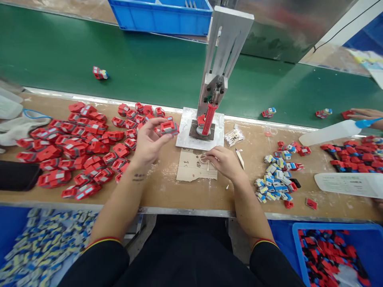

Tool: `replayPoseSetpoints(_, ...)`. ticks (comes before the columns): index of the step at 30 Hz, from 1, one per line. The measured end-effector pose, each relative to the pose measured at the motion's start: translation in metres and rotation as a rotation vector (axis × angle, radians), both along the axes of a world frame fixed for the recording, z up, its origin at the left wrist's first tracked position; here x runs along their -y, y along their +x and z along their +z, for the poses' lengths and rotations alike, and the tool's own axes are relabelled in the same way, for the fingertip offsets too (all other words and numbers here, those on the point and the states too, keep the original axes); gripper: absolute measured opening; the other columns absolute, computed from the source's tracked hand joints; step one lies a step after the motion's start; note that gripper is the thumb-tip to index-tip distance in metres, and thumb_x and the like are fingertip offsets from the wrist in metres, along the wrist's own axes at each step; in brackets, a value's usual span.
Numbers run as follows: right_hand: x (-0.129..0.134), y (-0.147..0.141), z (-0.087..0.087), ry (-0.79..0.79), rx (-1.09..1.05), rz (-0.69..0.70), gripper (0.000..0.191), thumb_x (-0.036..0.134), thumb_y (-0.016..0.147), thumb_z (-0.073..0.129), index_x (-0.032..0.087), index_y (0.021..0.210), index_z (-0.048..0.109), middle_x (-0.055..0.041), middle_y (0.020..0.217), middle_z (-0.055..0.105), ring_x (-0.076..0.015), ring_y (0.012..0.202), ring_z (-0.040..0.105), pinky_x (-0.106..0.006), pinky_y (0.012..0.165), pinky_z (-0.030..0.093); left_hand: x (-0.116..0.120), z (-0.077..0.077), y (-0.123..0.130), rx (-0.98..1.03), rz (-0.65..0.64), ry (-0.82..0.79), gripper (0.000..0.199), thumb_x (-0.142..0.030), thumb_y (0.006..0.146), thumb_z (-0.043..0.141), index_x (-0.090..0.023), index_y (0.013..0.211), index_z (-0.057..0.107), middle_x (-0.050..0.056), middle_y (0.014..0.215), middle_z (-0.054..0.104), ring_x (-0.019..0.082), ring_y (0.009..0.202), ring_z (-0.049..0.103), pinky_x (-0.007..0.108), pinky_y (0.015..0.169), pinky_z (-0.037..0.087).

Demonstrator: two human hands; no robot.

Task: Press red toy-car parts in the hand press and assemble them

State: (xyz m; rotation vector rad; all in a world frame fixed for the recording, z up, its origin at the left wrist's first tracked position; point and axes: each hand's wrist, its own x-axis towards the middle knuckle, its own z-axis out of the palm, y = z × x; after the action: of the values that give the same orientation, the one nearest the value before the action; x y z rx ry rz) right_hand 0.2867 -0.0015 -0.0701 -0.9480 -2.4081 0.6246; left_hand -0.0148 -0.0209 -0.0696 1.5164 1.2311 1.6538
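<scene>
My left hand (149, 142) is closed on a red-and-grey plastic toy part (168, 127), pinched between thumb and fingers and raised above the bench. Between the fingertips of my right hand (223, 160) is a thin white stick that looks like a cotton swab (208, 166), its lower end close to a piece of cardboard (186, 169). Beside those fingertips, a small round shallow cap (203, 158) rests on the cardboard. Behind both hands stands a toggle press with a red handle (210, 119); another red part (201, 119) sits in it.
Red parts (79, 141) are heaped at left, white-and-blue parts (274, 179) at right. A bag of cotton swabs (234, 135) lies beside the press. Farther right are a squeeze bottle (329, 133) and another person's hand (366, 114). A green belt (161, 65) runs behind the bench.
</scene>
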Motion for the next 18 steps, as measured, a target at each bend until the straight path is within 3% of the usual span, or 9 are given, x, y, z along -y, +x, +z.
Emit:
replayPoseSetpoints(2, 0.002, -0.008, -0.007, 0.088, -0.056, -0.043, 0.020, 0.029, 0.103, 0.061, 0.026, 0.092, 0.077, -0.0074, 0.089, 0.077, -0.0222, 0.083, 0.070, -0.033, 0.075, 0.055, 0.004, -0.010, 0.023, 0.146, -0.054, -0.013, 0.045, -0.049, 0.083, 0.087, -0.028, 0.118, 0.067, 0.006, 0.118, 0.074, 0.021, 0.100, 0.077, 0.035, 0.089, 0.067)
replayPoseSetpoints(5, 0.004, -0.016, -0.016, 0.168, -0.087, -0.084, 0.027, 0.033, 0.106, 0.057, 0.027, 0.090, 0.077, -0.0069, 0.083, 0.077, -0.0213, 0.077, 0.068, -0.034, 0.071, 0.054, 0.010, -0.021, 0.045, 0.183, -0.070, -0.018, 0.048, -0.054, 0.081, 0.089, -0.027, 0.114, 0.068, 0.008, 0.121, 0.075, 0.022, 0.106, 0.078, 0.036, 0.093, 0.067)
replayPoseSetpoints(11, 0.005, -0.021, -0.023, 0.091, -0.130, -0.079, 0.024, 0.036, 0.104, 0.061, 0.027, 0.088, 0.077, -0.0077, 0.083, 0.078, -0.0212, 0.075, 0.068, -0.034, 0.071, 0.055, 0.027, -0.023, 0.055, 0.117, -0.048, -0.042, 0.046, -0.052, 0.082, 0.089, -0.021, 0.112, 0.072, 0.008, 0.108, 0.078, 0.020, 0.094, 0.080, 0.033, 0.087, 0.067)
replayPoseSetpoints(16, 0.005, -0.007, -0.006, 0.012, -0.186, 0.007, 0.012, 0.030, 0.099, 0.068, 0.026, 0.094, 0.078, -0.0044, 0.084, 0.081, -0.0183, 0.073, 0.071, -0.031, 0.068, 0.056, 0.034, -0.019, 0.056, 0.031, -0.031, -0.029, 0.037, -0.041, 0.085, 0.087, -0.020, 0.113, 0.077, 0.008, 0.106, 0.080, 0.021, 0.096, 0.079, 0.033, 0.088, 0.066)
replayPoseSetpoints(18, 0.006, 0.002, 0.005, -0.024, -0.277, -0.041, 0.010, 0.031, 0.096, 0.074, 0.026, 0.089, 0.077, -0.0024, 0.080, 0.081, -0.0160, 0.065, 0.068, -0.030, 0.062, 0.054, 0.036, -0.017, 0.057, -0.023, -0.038, -0.002, 0.033, -0.035, 0.085, 0.087, -0.021, 0.113, 0.078, 0.008, 0.105, 0.082, 0.021, 0.095, 0.079, 0.034, 0.088, 0.065)
